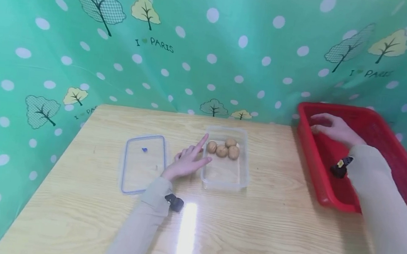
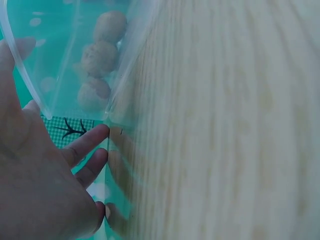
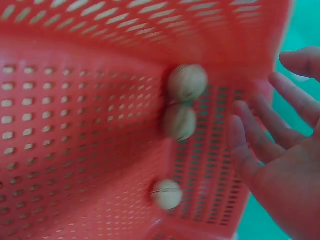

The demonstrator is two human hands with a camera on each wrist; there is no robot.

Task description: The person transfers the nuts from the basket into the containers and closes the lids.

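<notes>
My left hand lies at the left side of a clear plastic box, index finger and thumb stretched out at its rim. In the left wrist view, other fingertips of this hand rest on the tabletop beside the box. Several walnuts sit grouped toward the far half of the box. My right hand reaches into a red basket, fingers spread and loosely bent, holding nothing. Below it, in the right wrist view, two walnuts touch near a basket wall, and another walnut lies apart.
A clear lid with a blue seal lies left of the box, a small blue mark on it. Behind the wooden table hangs a green dotted cloth. The basket's perforated walls stand high around my right hand.
</notes>
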